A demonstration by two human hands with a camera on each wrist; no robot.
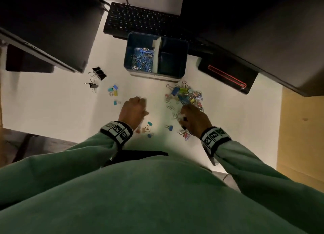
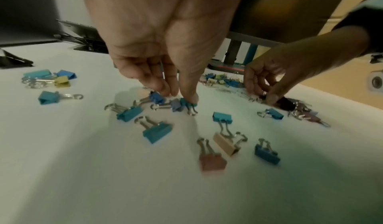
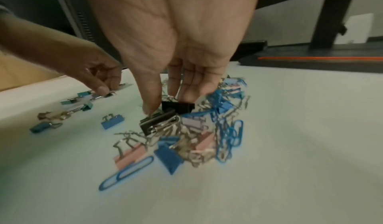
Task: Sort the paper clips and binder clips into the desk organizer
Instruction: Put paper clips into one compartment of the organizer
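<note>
Many paper clips (image 1: 142, 60) sit binned beyond both hands; left hand (image 1: 134, 111) pinches a teal clip (image 2: 187, 104), right hand (image 1: 194, 120) a black clip (image 3: 159, 121); mixed pile (image 1: 185, 97) remains.

No readable text, brand, number or sign appears in any view. The wristbands (image 1: 116, 131), at lower centre of the head view, carry black-and-white square marker patterns, not letters. The keyboard (image 1: 140, 19) at the top of that frame shows pale key legends too small and blurred to make out. The blue desk organizer (image 1: 156, 55), upper centre, and the scattered binder clips (image 2: 157, 132) bear no visible label.
</note>
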